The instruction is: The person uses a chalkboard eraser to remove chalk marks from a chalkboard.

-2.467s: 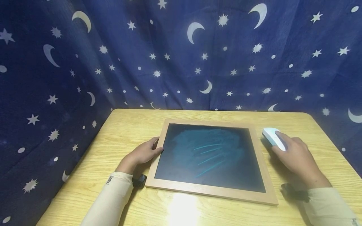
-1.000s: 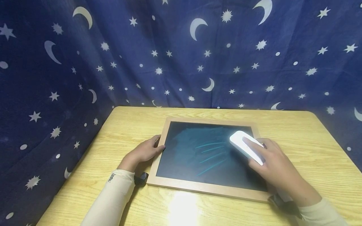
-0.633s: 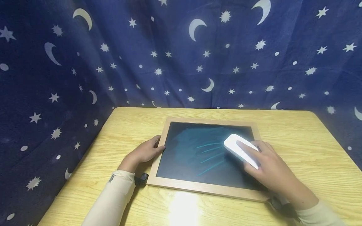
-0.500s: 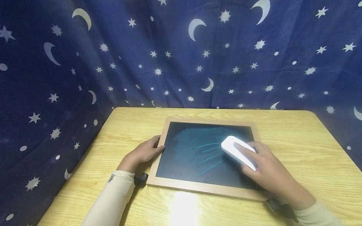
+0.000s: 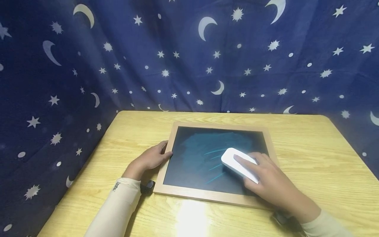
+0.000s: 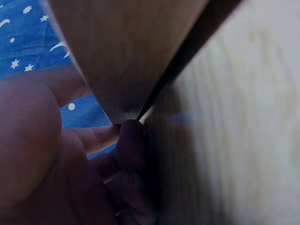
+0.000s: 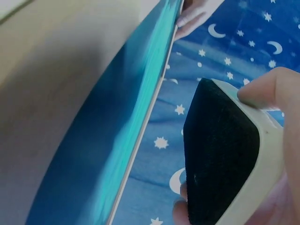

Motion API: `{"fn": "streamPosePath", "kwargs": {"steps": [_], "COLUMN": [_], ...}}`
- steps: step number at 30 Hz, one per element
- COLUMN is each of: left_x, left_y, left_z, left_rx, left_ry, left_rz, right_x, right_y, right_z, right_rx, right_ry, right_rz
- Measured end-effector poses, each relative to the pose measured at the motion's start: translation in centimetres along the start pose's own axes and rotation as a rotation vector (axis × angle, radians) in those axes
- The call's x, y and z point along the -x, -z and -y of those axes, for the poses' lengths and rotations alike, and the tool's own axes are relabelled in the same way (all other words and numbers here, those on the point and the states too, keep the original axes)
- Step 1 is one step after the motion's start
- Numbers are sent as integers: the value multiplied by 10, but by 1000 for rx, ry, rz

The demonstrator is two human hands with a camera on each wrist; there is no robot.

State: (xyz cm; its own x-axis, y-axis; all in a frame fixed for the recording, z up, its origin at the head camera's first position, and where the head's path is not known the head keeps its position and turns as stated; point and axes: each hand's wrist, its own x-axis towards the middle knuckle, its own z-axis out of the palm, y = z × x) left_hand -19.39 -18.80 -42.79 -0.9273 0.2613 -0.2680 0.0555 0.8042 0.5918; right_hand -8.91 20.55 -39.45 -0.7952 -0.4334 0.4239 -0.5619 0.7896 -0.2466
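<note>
A wood-framed chalkboard (image 5: 204, 195) lies at a slight slant on the table, with teal smears and several teal chalk strokes on its dark surface. My left hand (image 5: 148, 161) grips its left edge, the thumb on top of the frame and the fingertips (image 6: 131, 140) low against the edge. My right hand (image 5: 272, 179) holds a white board eraser (image 5: 229, 158) by its sides, index finger along the top. That eraser is over the board's right half, covering the strokes' right ends. Its black felt pad (image 7: 220, 145) faces the board, a gap showing between them in the right wrist view.
Under everything is a light wood-grain table (image 5: 142, 131) with rounded far corners. A blue curtain (image 5: 177, 36) with moons and stars hangs behind it and along the left side. Black cameras sit at both wrists, and light glares off the table in front of the board.
My right hand has brought the eraser from the table right of the board to over its right half, moving leftward and slightly nearer. The left hand keeps its place on the frame.
</note>
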Motion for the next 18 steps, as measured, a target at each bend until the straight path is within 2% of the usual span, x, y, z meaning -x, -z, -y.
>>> {"fn": "streamPosePath", "kwargs": {"steps": [18], "left_x": [1], "left_y": [2], "left_z": [-3], "left_rx": [2], "left_ry": [6], "left_rz": [16], "right_x": [-7], "right_y": [-18], "right_z": [22], "right_rx": [-13], "right_ry": [87], "right_rz": [20]}}
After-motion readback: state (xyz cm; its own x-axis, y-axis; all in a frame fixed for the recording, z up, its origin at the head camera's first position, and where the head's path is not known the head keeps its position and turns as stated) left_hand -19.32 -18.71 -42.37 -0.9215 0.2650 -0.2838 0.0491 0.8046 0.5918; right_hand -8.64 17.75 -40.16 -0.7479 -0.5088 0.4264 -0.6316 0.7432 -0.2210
